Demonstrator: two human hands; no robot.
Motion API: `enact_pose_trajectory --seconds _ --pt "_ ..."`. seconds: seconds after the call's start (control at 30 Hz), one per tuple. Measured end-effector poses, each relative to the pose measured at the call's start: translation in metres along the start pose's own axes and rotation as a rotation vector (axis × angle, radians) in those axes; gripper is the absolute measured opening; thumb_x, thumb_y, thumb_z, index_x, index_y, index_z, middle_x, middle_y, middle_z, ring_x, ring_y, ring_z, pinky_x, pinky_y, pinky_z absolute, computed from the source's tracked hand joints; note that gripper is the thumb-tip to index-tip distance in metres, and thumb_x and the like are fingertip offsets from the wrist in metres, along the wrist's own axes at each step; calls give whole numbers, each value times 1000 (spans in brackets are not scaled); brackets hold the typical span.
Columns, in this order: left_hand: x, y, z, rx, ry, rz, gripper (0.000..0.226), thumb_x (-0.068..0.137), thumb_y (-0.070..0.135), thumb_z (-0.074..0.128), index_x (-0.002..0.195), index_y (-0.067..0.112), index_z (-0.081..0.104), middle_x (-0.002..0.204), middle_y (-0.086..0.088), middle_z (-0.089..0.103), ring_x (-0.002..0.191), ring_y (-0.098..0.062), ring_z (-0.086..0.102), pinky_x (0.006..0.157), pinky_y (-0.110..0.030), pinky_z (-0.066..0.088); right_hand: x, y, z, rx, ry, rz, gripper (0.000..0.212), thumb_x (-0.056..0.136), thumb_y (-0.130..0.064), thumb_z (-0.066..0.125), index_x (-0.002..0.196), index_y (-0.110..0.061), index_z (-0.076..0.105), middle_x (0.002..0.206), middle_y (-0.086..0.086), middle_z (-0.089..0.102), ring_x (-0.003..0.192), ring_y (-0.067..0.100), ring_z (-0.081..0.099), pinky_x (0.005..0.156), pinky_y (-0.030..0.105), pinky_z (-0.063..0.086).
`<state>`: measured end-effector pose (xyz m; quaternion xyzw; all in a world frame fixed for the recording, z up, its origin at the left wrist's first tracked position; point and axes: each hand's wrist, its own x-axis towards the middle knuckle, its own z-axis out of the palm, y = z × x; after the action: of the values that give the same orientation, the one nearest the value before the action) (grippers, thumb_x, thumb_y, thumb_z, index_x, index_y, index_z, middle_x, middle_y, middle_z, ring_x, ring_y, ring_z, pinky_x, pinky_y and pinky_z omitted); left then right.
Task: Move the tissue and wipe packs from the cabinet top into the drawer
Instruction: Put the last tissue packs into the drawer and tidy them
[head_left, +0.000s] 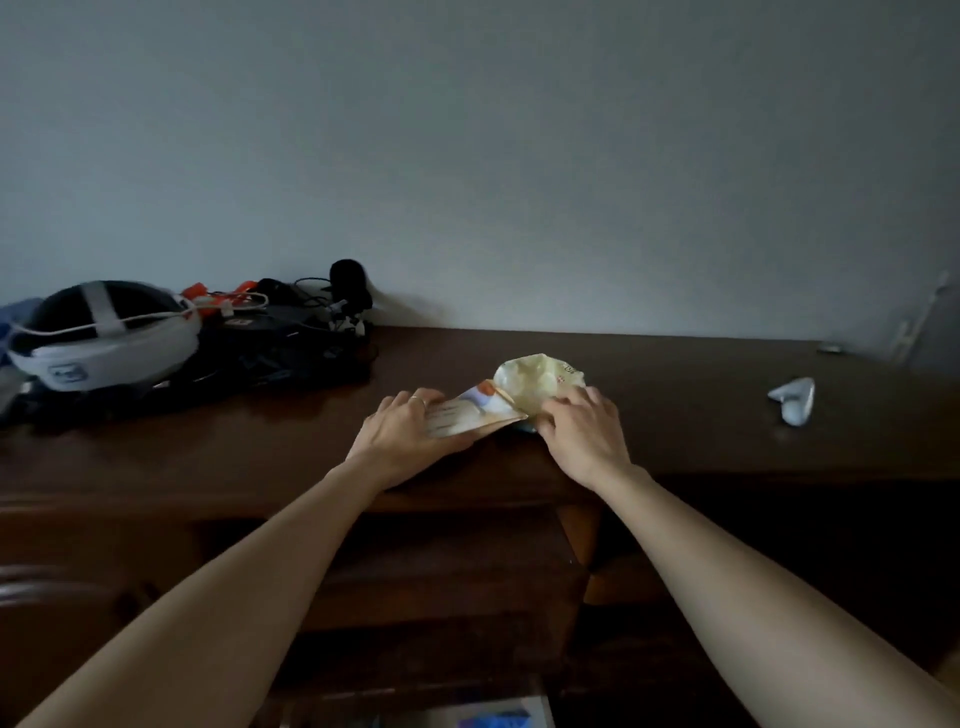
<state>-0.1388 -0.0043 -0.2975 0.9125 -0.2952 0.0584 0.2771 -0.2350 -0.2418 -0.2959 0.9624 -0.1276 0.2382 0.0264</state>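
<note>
Head view. Two bare forearms reach forward to the near edge of a dark wooden cabinet top (675, 395). The left hand (402, 434) lies with fingers wrapped over the left end of a flat printed wipe pack (470, 413), thumb along its near edge; a ring shows on one finger. The right hand (582, 428) presses curled fingers on a crumpled, pale yellow tissue pack (537, 382), which lies just beyond and partly over the right end of the wipe pack. Both packs rest on the cabinet top; neither appears lifted. Below, between the forearms, an open drawer (441, 597) projects toward the viewer; its contents are too dark to read, apart from something pale and blue at the bottom edge. At far left lie a white headset (104, 338) and tangled black cables (291, 343); at far right, a small white object (795, 400), unidentifiable. The step in hand seems to be the gathering of both packs. The next move probably calls for a firm closing grip on each, a lift clear of the edge, then a lowering into the drawer.
</note>
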Motion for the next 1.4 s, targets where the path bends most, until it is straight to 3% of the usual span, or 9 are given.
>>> enact_pose_trajectory --seconds 0.13,0.3,0.43,0.6,0.83,0.97,1.17,1.3,1.4 --pt "-101 8 -5 14 225 88 89 73 83 55 146 34 36 133 1 56 117 -24 56 99 -44 45 -91 -22 -21 449 244 28 29 100 -31 57 105 -6 71 134 5 59 123 21 54 90 35 48" --pt "-223 -20 21 -238 245 35 83 77 77 60 145 43 27 139 9 50 103 -15 62 79 -38 53 -196 -71 -11 624 388 -16 27 100 -40 49 82 -21 50 72 -7 61 63 11 61 52 32 45" --pt "-277 -78 65 -531 48 -417 91 68 76 65 144 39 33 137 4 55 103 -13 65 87 -42 56 -251 -99 59 629 -67 118 29 98 -43 58 81 -25 44 59 -7 55 58 21 61 49 33 36" --pt "-323 -157 120 -603 -81 -770 110 57 79 64 147 28 28 96 -1 74 67 -11 71 58 -25 51 -306 -110 157 649 -452 297 28 96 -60 52 93 -33 51 72 -7 62 64 10 61 59 39 50" --pt "-355 -197 165 -582 -50 -845 116 55 71 73 150 18 30 109 18 62 86 10 58 66 -14 45 -358 -122 207 500 -716 -219 22 98 -52 50 86 -37 39 74 -10 53 64 5 54 48 23 31" --pt "-354 -202 186 -564 -87 -891 112 60 65 75 151 21 28 126 2 64 103 -15 68 89 -38 56 -383 -121 217 144 -1127 -412 33 90 -57 50 102 -30 63 111 -4 65 98 25 64 71 36 51" --pt "-345 -219 197 -847 107 -1058 125 45 63 86 149 14 35 130 -2 64 114 -20 64 102 -41 52 -344 -141 230 220 -847 -312 36 85 -58 40 72 -30 57 58 -9 57 54 4 54 46 26 34" --pt "-346 -230 195 -967 237 -1125 89 59 63 86 129 20 52 103 7 73 89 -6 69 73 -22 54 -310 -188 283 537 -1062 8 21 96 -42 58 115 -36 64 97 -11 71 82 10 69 68 31 58" --pt "-349 -243 198 -1044 238 -1252 77 78 62 74 135 16 53 118 0 69 109 -19 65 97 -38 52 -291 -229 327 717 -1206 387 55 99 -40 63 147 -20 47 132 7 63 114 26 65 99 45 53"
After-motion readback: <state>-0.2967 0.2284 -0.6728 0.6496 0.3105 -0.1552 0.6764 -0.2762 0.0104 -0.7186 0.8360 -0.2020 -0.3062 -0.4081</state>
